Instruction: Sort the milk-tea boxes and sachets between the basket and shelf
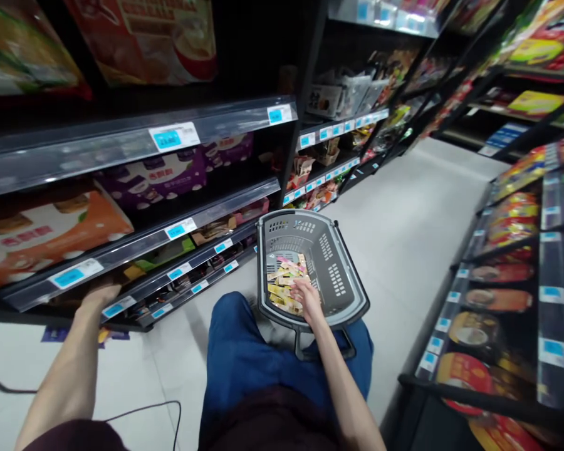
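A grey plastic shopping basket (343,285) stands on the floor in front of my knees. Several small yellow and pink snack packets (284,275) lie in its bottom. My right hand (305,295) reaches down into the basket and rests on the packets, fingers curled; whether it grips one is unclear. My left hand (99,293) reaches into a low shelf (136,247) on the left. Its fingers are hidden behind the shelf edge.
Shelves of packaged food with blue price tags line both sides of a narrow aisle with a pale tiled floor (404,225). A black cable (136,410) lies on the floor at lower left. My blue-trousered legs (244,357) are bent below me.
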### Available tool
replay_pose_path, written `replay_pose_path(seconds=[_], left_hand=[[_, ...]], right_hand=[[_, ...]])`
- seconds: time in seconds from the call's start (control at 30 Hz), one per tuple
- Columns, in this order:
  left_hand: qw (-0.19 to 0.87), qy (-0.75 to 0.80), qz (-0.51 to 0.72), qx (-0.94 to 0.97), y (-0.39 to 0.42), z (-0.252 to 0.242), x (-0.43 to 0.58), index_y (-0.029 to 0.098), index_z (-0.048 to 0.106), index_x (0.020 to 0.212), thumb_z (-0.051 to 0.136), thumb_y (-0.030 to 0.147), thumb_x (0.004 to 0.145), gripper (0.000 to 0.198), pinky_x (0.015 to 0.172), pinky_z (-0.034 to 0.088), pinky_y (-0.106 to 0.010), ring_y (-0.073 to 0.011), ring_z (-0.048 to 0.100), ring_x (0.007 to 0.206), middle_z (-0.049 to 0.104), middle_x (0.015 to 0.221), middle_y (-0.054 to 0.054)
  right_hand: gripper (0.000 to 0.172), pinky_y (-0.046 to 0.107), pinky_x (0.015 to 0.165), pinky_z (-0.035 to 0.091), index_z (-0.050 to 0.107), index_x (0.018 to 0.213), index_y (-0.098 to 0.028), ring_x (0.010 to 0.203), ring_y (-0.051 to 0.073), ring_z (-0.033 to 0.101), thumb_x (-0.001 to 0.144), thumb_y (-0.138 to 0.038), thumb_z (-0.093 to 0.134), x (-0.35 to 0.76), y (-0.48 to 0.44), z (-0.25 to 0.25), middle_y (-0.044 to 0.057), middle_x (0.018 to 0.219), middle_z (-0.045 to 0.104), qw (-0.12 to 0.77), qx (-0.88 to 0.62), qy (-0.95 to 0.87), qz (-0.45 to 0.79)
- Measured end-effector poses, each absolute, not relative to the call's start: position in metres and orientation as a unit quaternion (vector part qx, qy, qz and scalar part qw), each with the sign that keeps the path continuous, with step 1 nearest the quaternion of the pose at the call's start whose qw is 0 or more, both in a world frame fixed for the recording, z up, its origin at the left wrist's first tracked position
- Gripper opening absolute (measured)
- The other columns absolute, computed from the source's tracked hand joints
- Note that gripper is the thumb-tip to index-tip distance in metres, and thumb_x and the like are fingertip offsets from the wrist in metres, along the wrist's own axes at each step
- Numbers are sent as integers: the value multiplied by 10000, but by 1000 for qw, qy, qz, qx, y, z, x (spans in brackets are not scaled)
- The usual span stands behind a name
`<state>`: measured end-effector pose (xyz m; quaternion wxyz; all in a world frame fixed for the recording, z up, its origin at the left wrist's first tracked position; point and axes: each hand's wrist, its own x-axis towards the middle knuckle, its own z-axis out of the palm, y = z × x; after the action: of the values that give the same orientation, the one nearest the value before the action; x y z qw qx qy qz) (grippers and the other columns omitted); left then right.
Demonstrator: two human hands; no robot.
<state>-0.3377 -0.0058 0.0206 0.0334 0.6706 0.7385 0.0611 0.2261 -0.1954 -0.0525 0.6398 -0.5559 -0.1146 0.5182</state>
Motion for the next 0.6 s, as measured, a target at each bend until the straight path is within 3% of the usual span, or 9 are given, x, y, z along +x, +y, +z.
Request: replay_pose_path(seconds=[0.1,0.2,0.33,0.47,0.53,0.6], left_hand=[[13,814,60,577,-8,21,-328,69,667,925,597,256,795,238,911,526,-475,-369,633,1102,708,1009,-132],[-33,843,100,528,-21,15,-301,37,666,973,501,267,851,309,848,523,-492,-363,636,1027,676,970,-154],[-99,702,309,635,-72,-10,-225,129,647,842,487,138,837,160,833,490,-484,-311,591,936,606,823,-116],[-31,564,388,728,-147,-37,-117,135,619,904,516,133,836,123,796,510,-413,-247,587,840,623,816,-85],[32,489,379,785,-175,-39,-63,178,632,949,522,148,882,132,860,516,-354,-203,626,898,678,899,-49],[132,388,362,837,-188,-32,-17,183,643,1057,478,139,948,203,930,492,-374,-214,627,1013,700,1043,-75]], right_hand=[[408,228,575,507,761,834,-171,632,150,637,545,-425,899,226,-194,-53,40,752,730,642,-555,-117,516],[414,224,563,498,757,836,-170,630,150,639,544,-430,894,226,-193,-53,40,753,731,642,-555,-121,514],[398,227,567,500,744,839,-175,626,149,643,565,-434,872,226,-193,-55,35,763,731,641,-556,-131,512],[382,224,569,500,727,853,-173,624,143,637,586,-422,841,227,-193,-56,32,759,727,637,-565,-140,506],[364,223,568,499,709,857,-181,621,140,632,598,-410,820,227,-192,-57,23,756,722,633,-573,-144,501],[348,228,578,505,692,880,-191,631,142,635,615,-394,793,229,-192,-58,14,766,719,627,-582,-149,495]])
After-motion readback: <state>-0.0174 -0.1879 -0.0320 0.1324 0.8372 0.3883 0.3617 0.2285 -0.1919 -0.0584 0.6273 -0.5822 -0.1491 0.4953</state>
